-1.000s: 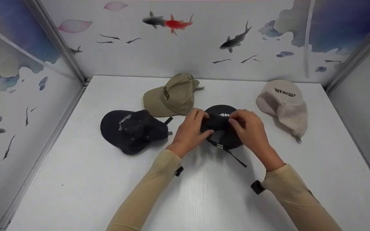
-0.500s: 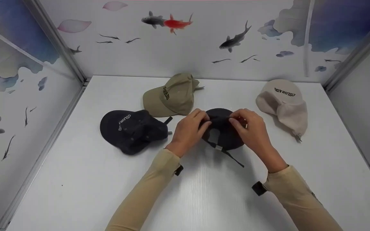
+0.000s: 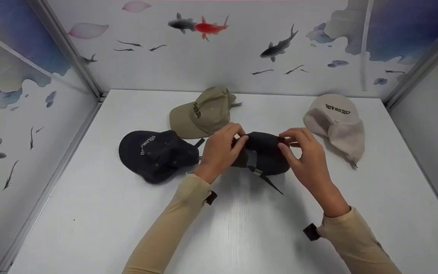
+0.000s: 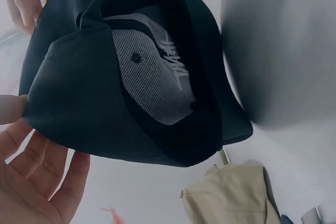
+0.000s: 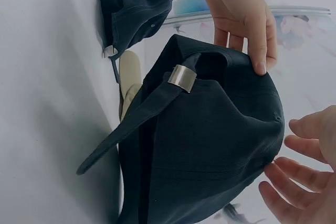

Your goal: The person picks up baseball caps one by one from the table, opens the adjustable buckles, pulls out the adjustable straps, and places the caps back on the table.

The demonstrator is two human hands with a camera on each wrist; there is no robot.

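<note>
A black cap with a strap and metal buckle stands between my hands, its rear opening toward me. In the left wrist view its lining shows white mesh and pale lettering. My left hand pinches the crown's left side, thumb on one face and fingers behind, as the left wrist view shows. My right hand is at the right side of the crown. In the right wrist view a fingertip of the right hand meets the fabric, while the thumb stands apart from it.
On the white table, a navy cap lies to the left and a khaki cap behind. A pale beige cap is at the back right. Walls with painted fish enclose the back and sides.
The black cap has been turned up and reshaped: its white front lettering went out of the head view, and its rounded crown now shows. My right hand has shifted right and loosened from it.
</note>
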